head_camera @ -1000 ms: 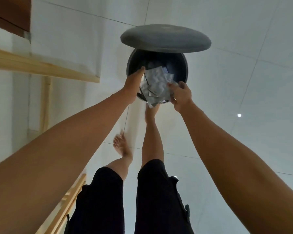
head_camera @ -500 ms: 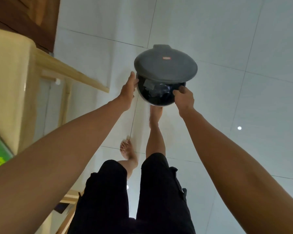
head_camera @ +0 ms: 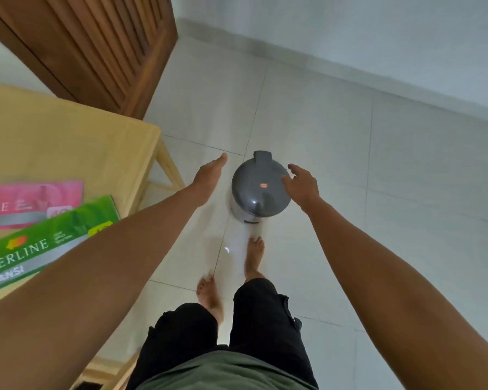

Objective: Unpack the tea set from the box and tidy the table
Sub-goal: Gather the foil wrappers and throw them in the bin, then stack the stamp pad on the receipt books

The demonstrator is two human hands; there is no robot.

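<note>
Standing over a grey pedal bin [head_camera: 261, 184], both arms are stretched forward and down, one hand to each side of its domed lid [head_camera: 258, 175]. The left hand [head_camera: 209, 175] is held flat with fingers straight and together, just beside the lid on its left and clear of it; nothing is gripped. The right hand [head_camera: 302, 182] is loosely spread, fingers slightly curled, over the lid's right edge — whether it touches the plastic cannot be told. It is empty too.

The lid is seen shut, with a small red mark at its centre, so whatever lies inside is hidden. One bare foot [head_camera: 254, 256] is planted just short of the bin's base, near the pedal but apparently off it, which would account for the closed lid. The other foot [head_camera: 209, 296] is set further back, a stance that suits stepping away.

No tea set and no box of it are in view. On the pale wooden table [head_camera: 68, 142] at the left, only two flat packets are visible — a pink packet [head_camera: 34, 204] and a green packet [head_camera: 48, 240] marked "PAPERLINE", lying side by side near the table's edge. They are judged to be stationery, not part of the set.

With hands free and bin closed, the tidying stage seems to be under way; a return to the table is probably called for next.
</note>
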